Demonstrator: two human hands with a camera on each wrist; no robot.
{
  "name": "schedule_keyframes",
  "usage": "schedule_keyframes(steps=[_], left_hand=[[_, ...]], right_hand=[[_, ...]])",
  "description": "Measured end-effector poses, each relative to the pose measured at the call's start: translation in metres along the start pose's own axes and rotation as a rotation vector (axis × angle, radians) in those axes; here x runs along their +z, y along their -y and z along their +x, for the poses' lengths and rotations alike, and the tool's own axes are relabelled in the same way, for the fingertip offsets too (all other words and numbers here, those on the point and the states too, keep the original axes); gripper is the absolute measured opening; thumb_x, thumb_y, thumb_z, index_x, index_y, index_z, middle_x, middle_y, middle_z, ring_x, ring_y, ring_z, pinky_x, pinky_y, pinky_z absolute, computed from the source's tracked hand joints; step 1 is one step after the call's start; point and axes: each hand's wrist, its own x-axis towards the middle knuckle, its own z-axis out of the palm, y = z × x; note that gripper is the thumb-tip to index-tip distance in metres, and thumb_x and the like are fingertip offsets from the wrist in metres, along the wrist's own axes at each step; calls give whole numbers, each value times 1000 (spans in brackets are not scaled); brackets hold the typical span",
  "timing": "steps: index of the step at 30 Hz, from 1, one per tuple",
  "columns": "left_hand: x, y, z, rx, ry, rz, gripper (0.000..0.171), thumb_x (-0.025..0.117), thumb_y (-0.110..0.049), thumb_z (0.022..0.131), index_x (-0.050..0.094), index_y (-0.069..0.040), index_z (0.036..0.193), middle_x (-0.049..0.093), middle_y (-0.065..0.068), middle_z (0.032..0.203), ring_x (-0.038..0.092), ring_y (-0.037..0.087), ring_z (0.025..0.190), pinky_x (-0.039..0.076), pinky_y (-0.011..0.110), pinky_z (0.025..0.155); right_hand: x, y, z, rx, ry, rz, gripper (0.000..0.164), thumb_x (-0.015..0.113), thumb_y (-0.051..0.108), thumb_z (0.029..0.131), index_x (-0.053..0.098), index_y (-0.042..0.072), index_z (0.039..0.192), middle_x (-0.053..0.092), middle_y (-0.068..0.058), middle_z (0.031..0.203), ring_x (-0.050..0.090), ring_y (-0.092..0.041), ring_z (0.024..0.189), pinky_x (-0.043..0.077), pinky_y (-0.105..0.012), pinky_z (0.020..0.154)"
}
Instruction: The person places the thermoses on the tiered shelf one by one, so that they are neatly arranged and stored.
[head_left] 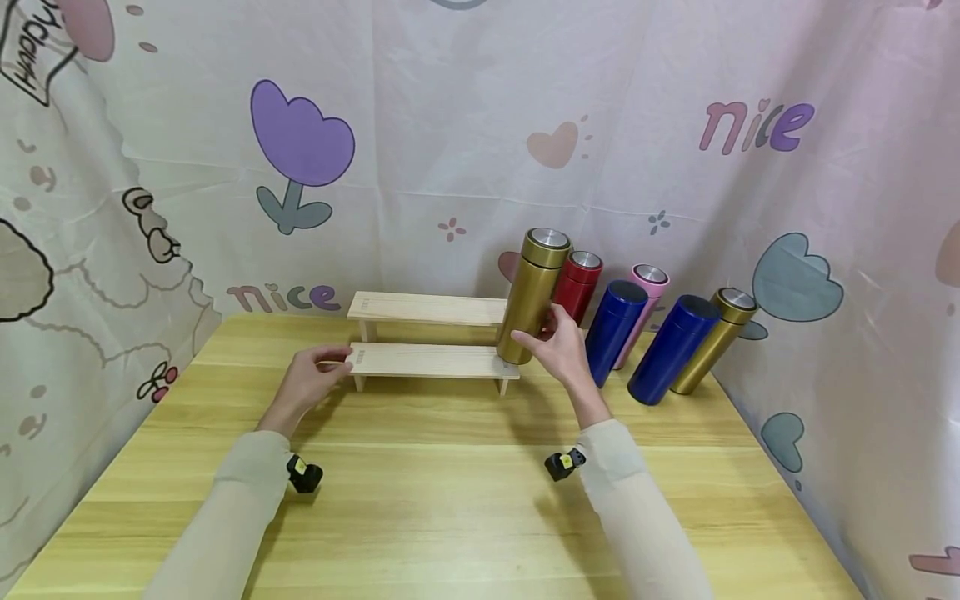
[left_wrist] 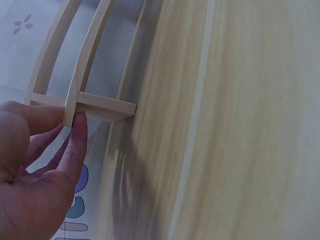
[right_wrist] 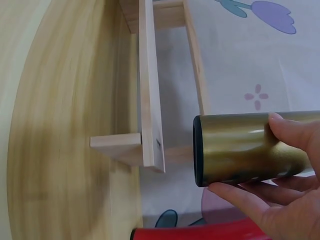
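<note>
A gold thermos bottle (head_left: pixel 534 292) with a steel-topped lid is gripped near its base by my right hand (head_left: pixel 558 346). In the right wrist view a gap shows between the black bottom of the thermos (right_wrist: pixel 198 150) and the lower board (right_wrist: pixel 150 85). It hangs near the right end of a two-tier wooden rack (head_left: pixel 431 360). My left hand (head_left: pixel 311 379) pinches the left end of the lower board, thumb on one face and a finger on the other, as the left wrist view shows at the board's end (left_wrist: pixel 74 102). The rack's upper tier (head_left: pixel 427 308) stands behind.
Right of the rack stand a red thermos (head_left: pixel 577 287), two blue ones (head_left: pixel 615 329), a pink one (head_left: pixel 647 292) and another gold one (head_left: pixel 716 342). The wooden table (head_left: pixel 450 500) meets a printed curtain (head_left: pixel 450 125) at the back and sides.
</note>
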Motion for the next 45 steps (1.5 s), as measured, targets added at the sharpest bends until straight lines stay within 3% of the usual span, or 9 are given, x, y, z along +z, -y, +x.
schedule_keyframes(steps=[27, 39, 45], left_hand=[[-2, 1, -1, -4, 12, -2, 42, 62, -13, 103, 58, 3, 142, 60, 30, 140, 65, 33, 116, 60, 25, 83], [-1, 4, 0, 23, -3, 16, 40, 63, -12, 103, 60, 4, 139, 60, 30, 139, 64, 36, 117, 55, 14, 77], [0, 4, 0, 21, 1, 6, 41, 63, -12, 103, 59, 5, 140, 59, 31, 140, 63, 39, 120, 54, 12, 76]], right_hand=[[36, 22, -3, 18, 52, 8, 73, 87, 24, 84, 51, 5, 145, 67, -22, 134, 70, -37, 116, 59, -48, 98], [50, 32, -4, -12, 70, 21, 74, 87, 23, 84, 51, 3, 145, 67, -21, 133, 71, -35, 112, 60, -46, 95], [60, 38, -5, 19, 94, 31, 77, 87, 24, 85, 48, 6, 149, 66, -19, 134, 69, -33, 113, 60, -44, 95]])
